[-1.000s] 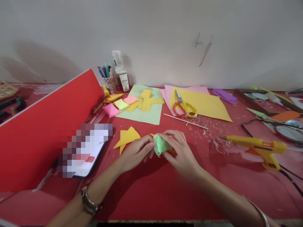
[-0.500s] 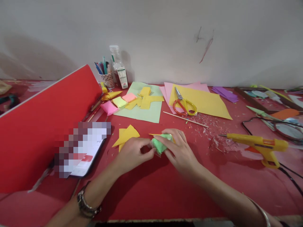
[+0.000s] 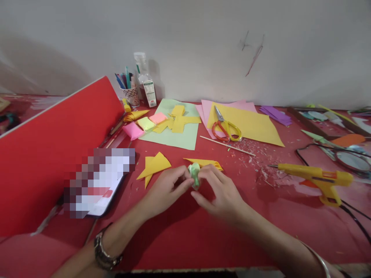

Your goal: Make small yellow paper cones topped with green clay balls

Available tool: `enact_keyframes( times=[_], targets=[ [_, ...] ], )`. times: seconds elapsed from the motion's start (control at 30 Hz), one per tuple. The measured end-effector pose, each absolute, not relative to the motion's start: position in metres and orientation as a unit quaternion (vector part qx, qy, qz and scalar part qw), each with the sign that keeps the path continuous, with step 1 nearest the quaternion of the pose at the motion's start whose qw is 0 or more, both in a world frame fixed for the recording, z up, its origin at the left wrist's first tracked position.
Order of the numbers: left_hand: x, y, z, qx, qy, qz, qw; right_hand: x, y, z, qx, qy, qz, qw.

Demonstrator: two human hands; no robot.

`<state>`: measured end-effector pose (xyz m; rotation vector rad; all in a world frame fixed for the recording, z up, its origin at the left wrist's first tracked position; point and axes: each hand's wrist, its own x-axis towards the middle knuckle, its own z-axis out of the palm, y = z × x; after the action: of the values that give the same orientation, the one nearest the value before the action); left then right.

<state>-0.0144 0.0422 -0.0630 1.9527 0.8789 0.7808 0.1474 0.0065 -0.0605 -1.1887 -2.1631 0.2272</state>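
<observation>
Both my hands meet over the red table (image 3: 185, 239), pinching a small green packet (image 3: 194, 174) in clear wrap between them. My left hand (image 3: 168, 187), with a watch on its wrist, grips the packet's left side. My right hand (image 3: 222, 191) closes its fingers on the right side. A folded yellow paper strip (image 3: 207, 163) lies just behind my fingers. Yellow paper triangles (image 3: 155, 164) lie to the left of my left hand.
A phone (image 3: 100, 185) leans against a red board (image 3: 55, 146) at left. Behind are small coloured packets (image 3: 145, 125), a green sheet (image 3: 176, 133) with yellow cutouts, scissors (image 3: 224, 129) on yellow and pink sheets, a thin stick (image 3: 227, 146), a pen cup (image 3: 129, 94) and a bottle (image 3: 146, 85). A yellow glue gun (image 3: 315, 177) lies right.
The green packet has been turned on edge and squeezed narrower between my fingers. My right hand has drawn back a little, uncovering the yellow strip behind it.
</observation>
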Motion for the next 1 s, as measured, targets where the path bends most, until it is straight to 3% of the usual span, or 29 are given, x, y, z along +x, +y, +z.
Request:
enact_keyframes(
  times=[0.13, 0.57, 0.83, 1.0],
  targets=[
    [-0.0137, 0.0430, -0.0653, 0.791, 0.333, 0.292, 0.423, 0.1464, 0.0066, -0.0599, -0.466, -0.820, 0.137, 0.302],
    [-0.0124, 0.0431, -0.0674, 0.795, 0.304, 0.302, 0.428, 0.1446, 0.0037, -0.0603, -0.478, -0.823, 0.116, 0.285],
    [-0.0131, 0.0456, -0.0690, 0.837, 0.287, 0.320, 0.339, 0.1440, 0.0045, -0.0598, -0.496, -0.811, 0.156, 0.267],
    [-0.0120, 0.0437, -0.0681, 0.846, 0.298, 0.305, 0.320, 0.1431, 0.0036, -0.0617, -0.493, -0.815, 0.119, 0.279]
  ],
)
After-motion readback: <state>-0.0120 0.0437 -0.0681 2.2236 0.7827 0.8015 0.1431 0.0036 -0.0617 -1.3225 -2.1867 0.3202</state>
